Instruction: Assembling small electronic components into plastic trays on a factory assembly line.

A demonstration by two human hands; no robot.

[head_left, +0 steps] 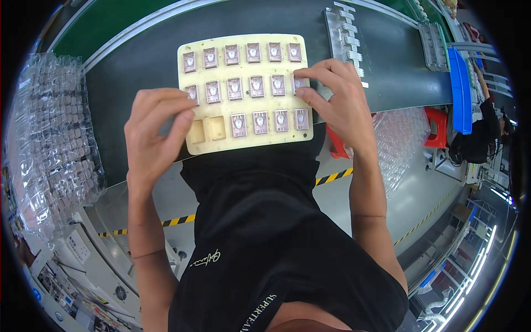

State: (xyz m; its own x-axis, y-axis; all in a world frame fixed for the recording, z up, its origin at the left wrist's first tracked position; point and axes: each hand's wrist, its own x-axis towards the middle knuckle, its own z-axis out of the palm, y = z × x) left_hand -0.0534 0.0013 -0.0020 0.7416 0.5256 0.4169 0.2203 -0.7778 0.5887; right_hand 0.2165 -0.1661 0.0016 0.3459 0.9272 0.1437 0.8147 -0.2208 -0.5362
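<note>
A cream tray (243, 148) lies on the dark work surface in front of me, with three rows of small pinkish rectangular parts (234, 88) in its pockets. Two pockets at the near left hold no part, and their bare bottoms show. My left hand (155, 130) is at the tray's left edge, fingertips by the leftmost part of the middle row; thumb and fingers are slightly apart. With thumb and forefinger, my right hand (343, 102) spans the rightmost part (299, 83) of that row, covering some of it.
Clear plastic blister trays (52, 149) are piled at the left. A metal rack with white clips (349, 41) stands at the far right of the surface. Beyond are a blue bin (460, 91), a red stool (437, 127) and another person in black (481, 135).
</note>
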